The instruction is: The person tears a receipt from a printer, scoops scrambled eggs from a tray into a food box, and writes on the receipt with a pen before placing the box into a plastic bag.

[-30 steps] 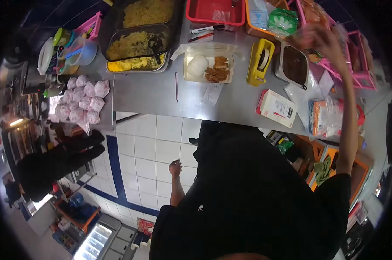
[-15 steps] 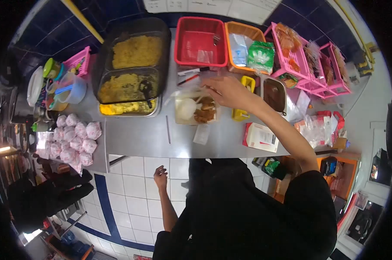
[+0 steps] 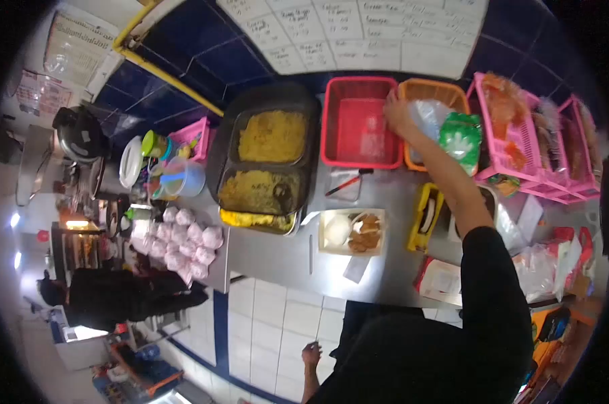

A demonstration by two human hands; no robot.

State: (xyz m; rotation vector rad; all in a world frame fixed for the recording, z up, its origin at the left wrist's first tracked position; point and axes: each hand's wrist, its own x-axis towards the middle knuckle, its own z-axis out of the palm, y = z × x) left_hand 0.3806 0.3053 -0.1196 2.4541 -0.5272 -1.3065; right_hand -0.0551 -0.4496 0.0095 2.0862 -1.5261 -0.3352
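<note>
My right hand [image 3: 397, 116] reaches over the right rim of a red plastic basket [image 3: 328, 128], beside an orange basket [image 3: 439, 87]. Its fingertips are small and blurred, so their grip does not show. Low beside my body hangs my left hand [image 3: 311, 354], away from the table, fingers loosely bent with nothing visible in them. On the steel table, an open paper food box [image 3: 323, 248] holds white rice [image 3: 337, 230] and browned pieces of food [image 3: 365, 241]. A paper slip [image 3: 356, 269] lies at its front edge, and a red-and-black pen [image 3: 345, 186] lies behind it.
Two trays of yellow food [image 3: 271, 138] stand left of the red basket. Several wrapped bundles [image 3: 183, 242] are piled at the table's left end. Pink baskets [image 3: 520, 128], a yellow holder [image 3: 422, 219] and a green packet [image 3: 460, 141] are to the right. Another person [image 3: 116, 296] stands far left.
My right hand has moved from above the food box to the red basket's right rim. The view has shifted, so the table sits lower and further right. My left hand still hangs down.
</note>
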